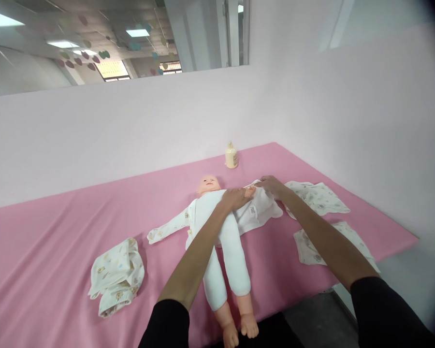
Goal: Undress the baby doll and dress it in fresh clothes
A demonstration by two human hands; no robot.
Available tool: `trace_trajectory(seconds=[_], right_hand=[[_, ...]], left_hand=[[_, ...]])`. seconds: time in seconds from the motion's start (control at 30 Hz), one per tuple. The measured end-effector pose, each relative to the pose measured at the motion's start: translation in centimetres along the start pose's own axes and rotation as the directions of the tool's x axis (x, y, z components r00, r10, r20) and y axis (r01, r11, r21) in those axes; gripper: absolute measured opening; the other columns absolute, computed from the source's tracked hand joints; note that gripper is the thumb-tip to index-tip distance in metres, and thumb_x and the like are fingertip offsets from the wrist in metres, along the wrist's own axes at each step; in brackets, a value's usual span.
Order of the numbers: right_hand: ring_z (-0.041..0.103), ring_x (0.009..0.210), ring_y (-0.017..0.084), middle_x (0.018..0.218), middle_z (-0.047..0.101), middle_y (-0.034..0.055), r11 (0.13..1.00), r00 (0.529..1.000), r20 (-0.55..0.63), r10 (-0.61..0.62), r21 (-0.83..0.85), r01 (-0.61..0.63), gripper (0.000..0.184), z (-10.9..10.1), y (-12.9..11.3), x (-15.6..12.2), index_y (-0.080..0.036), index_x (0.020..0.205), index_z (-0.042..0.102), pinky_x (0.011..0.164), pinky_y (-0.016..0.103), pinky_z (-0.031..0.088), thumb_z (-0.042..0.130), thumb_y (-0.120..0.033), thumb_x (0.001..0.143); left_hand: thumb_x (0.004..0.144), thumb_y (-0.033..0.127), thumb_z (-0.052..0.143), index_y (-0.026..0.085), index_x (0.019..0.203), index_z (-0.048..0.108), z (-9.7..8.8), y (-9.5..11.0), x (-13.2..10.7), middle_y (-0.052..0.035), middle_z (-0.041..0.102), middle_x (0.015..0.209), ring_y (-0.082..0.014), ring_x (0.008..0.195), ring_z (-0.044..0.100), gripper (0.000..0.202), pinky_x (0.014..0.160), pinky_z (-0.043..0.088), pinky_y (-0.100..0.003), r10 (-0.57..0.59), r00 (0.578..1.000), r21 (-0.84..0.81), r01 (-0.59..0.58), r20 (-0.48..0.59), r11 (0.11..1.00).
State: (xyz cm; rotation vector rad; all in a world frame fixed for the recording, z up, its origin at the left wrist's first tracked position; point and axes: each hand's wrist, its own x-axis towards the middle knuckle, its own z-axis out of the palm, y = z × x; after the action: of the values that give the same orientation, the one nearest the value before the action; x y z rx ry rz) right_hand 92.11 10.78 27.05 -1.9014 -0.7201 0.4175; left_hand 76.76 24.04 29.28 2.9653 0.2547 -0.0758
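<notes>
A baby doll (210,203) in a white suit lies on its back, head toward the wall and feet toward me. A small white baby shirt (255,217) with a printed pattern is spread beside and partly under it; one patterned sleeve (170,227) stretches out on the left. My left hand (237,199) reaches across the doll's chest, its fingers closed around the doll's arm near the small hand. At the shirt's upper right part, my right hand (271,186) has its fingers closed on the cloth. The fingertips of this hand are partly hidden by fabric.
A pink sheet (76,212) covers the table, which meets white walls behind and at right. A pump bottle (231,157) stands near the back wall. Folded patterned baby clothes (118,275) lie at left. Two more printed garments, one farther back (319,198) and one nearer (348,237), lie at right.
</notes>
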Motion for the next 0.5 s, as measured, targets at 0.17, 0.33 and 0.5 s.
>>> trace_trajectory(seconds=[0.17,0.33,0.5], right_hand=[[0.037,0.059,0.013,0.059,0.04,-0.0041,0.961,0.991,-0.043,-0.126,-0.253,0.111,0.03,0.9,-1.0,-1.0,-0.022,0.059,0.036,0.056,0.026,0.024,0.06,-0.028,0.076],[0.035,0.06,0.014,0.06,0.042,-0.0032,0.908,0.981,-0.071,-0.183,-0.393,0.141,0.026,1.7,-1.4,-1.9,-0.022,0.062,0.035,0.058,0.028,0.022,0.053,-0.026,0.081],[0.038,0.061,0.015,0.061,0.045,-0.0027,0.887,0.981,-0.075,-0.179,-0.443,0.128,0.026,1.9,-1.0,-1.9,-0.022,0.064,0.035,0.058,0.028,0.022,0.052,-0.028,0.083]], left_hand=[[0.096,0.062,0.03,0.02,0.115,0.064,0.0,0.6,0.8,-0.0133,0.071,0.113,-0.0308,0.106,0.067,0.057,0.09,0.047,-0.04,-0.056,0.997,0.099,0.051,0.051,0.994],[0.095,0.063,0.034,0.017,0.108,0.066,0.4,0.7,1.5,-0.0159,0.071,0.112,-0.0316,0.107,0.067,0.058,0.094,0.046,-0.042,-0.087,0.995,0.149,0.078,0.051,0.986],[0.095,0.062,0.036,0.018,0.113,0.062,0.8,0.2,1.8,-0.0136,0.07,0.116,-0.0313,0.108,0.065,0.054,0.097,0.044,-0.044,-0.046,0.998,0.108,0.042,0.034,0.993]])
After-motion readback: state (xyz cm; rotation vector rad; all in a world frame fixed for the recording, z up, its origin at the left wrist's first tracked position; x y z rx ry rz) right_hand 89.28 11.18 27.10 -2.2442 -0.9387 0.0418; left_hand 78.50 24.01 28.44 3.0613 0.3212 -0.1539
